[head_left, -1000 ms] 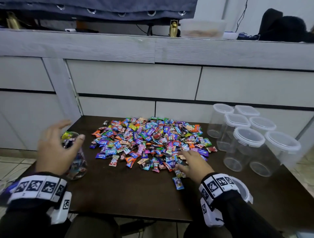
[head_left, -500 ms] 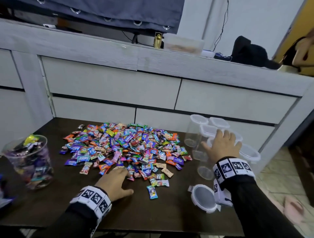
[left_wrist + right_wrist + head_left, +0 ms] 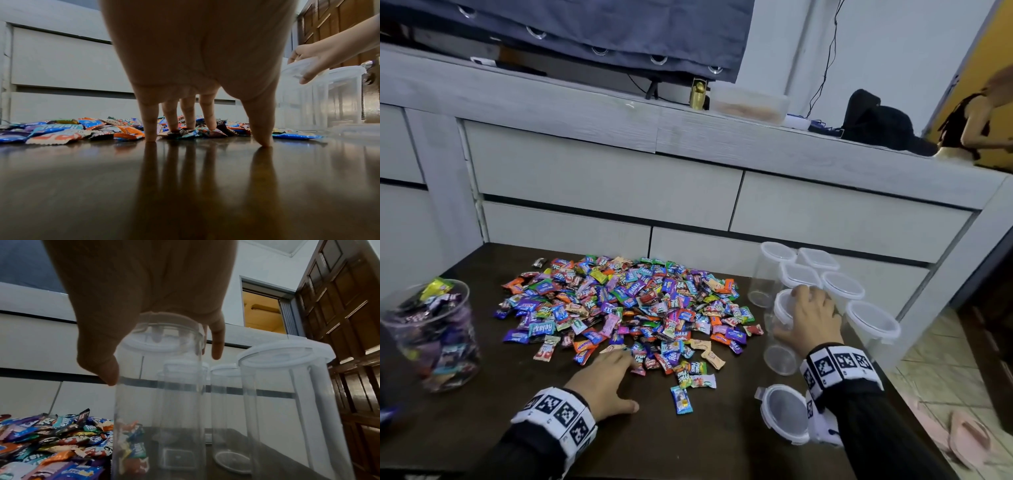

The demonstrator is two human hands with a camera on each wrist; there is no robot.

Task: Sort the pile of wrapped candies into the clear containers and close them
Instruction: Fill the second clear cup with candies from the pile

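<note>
A pile of wrapped candies (image 3: 626,308) covers the middle of the dark table (image 3: 688,445). My left hand (image 3: 628,382) lies at the pile's near edge with straight fingers, the fingertips (image 3: 211,126) touching candies and the thumb touching the table. My right hand (image 3: 803,317) grips the lidded top of an empty clear container (image 3: 779,356), thumb on one side and fingers over the far side. In the right wrist view the container (image 3: 158,418) stands upright under the right hand (image 3: 164,363).
A clear jar (image 3: 431,335) full of candies stands open at the table's left edge. Several more lidded empty containers (image 3: 842,287) stand at the back right. A loose lid (image 3: 784,414) lies near the front right. A grey drawer unit (image 3: 602,178) rises behind.
My left hand left the filled jar and came to the pile's near edge. My right hand left the pile, reached right and took hold of a container's top. The head view swung right.
</note>
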